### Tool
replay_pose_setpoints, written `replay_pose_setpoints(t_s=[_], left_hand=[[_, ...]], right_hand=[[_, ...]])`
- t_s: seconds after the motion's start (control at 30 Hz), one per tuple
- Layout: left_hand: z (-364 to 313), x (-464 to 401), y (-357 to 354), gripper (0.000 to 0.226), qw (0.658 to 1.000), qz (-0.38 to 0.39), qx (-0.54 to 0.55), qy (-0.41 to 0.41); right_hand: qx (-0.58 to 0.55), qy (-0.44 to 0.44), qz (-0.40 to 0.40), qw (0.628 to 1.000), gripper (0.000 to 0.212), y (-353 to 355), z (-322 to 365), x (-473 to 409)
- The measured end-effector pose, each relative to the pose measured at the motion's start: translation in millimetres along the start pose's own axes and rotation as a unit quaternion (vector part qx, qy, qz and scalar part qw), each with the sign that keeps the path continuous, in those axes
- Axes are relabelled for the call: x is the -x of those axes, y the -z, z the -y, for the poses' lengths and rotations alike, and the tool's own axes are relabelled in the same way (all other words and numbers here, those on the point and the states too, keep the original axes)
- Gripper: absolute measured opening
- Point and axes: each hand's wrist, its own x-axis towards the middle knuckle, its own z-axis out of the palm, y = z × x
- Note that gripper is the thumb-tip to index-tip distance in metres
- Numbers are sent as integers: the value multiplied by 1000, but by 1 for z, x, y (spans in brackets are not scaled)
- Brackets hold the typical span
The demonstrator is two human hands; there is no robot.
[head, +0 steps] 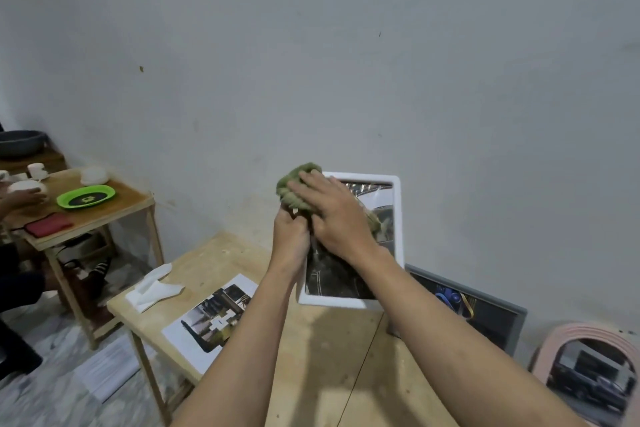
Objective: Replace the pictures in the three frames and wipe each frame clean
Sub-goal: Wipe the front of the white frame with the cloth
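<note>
While both hands work at the white frame (398,218), everything else sits around it on or near the wooden table (311,357). Left to right, landmark = white frame.

Far left of it: second small table (114,204) with a green tray (86,196), red cloth (48,225), white cups (92,175), and another person's hand (24,198) resting on a white bowl. Grey basin (20,142) behind that.

Left of the frame, on the wooden table: crumpled white tissue (152,288), then a loose printed picture (214,315) lying flat, partly under the left forearm.

Left hand (291,236) at the frame's left edge, fingers curled, gripping the lower end of the green cloth (298,187). Whether it also touches the frame: cannot tell.

Right hand (332,215) lies flat, fingers straight and together, pressing the cloth against the upper left of the frame's glass. Cloth is bunched, sticking out above the frame's top left corner.

White frame stands upright on the table, leaning back toward the wall, with a dark picture inside.

Right of it: grey frame (512,322) leaning on the wall, holding a dark picture with blue and yellow shapes. Further right: pink arched frame (554,340), showing a street scene with a vehicle.
</note>
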Motion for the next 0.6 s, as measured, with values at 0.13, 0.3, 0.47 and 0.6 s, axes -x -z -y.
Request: replay_pose_setpoints(t_s=[0.13,0.3,0.47,0.6], left_hand=[[-5,-1,-3,32,998,-20,47,-36],[-18,-8,9,28,996,-68,-7,-54],[-24,-15,18,14,994,-91,-3,-59],[-31,-24,28,14,991,-124,15,-57]], right_hand=[[161,45,-6,986,64,-10,-22,-4],[192,-32,-44,980,70,11,-61,-2],[156,0,-33,987,69,0,-55,39],[116,24,-25,993,64,-22,-47,99]])
